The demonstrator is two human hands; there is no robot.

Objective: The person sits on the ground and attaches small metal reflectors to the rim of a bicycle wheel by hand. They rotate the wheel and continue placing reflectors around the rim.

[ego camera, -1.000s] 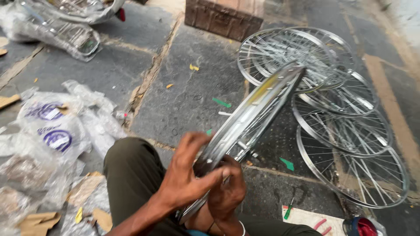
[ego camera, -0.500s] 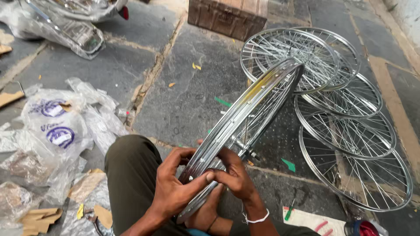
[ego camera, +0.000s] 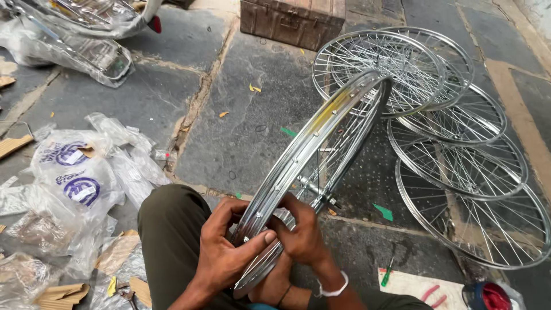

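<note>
A shiny metal bicycle wheel rim [ego camera: 321,149] with thin spokes stands on edge over my lap, tilted up and away to the right. My left hand [ego camera: 229,252] wraps the near part of the rim from the left, thumb pressed on its outer face. My right hand [ego camera: 301,232] grips the same stretch of rim from the right, fingers reaching in among the spokes beside the hub axle [ego camera: 328,199]. A white band circles my right wrist. My knee in olive trousers [ego camera: 169,229] sits under the rim.
Several finished spoked wheels [ego camera: 459,149] lie overlapped on the stone floor at right. Crumpled clear plastic bags [ego camera: 74,183] lie at left. A brown metal box [ego camera: 293,20] stands at the top. A green-handled screwdriver [ego camera: 387,274] lies on paper at lower right.
Both hands have shifted slightly along the near rim. My right hand, tucked low behind the rim a second ago, now holds it from the right. The rim has barely moved.
</note>
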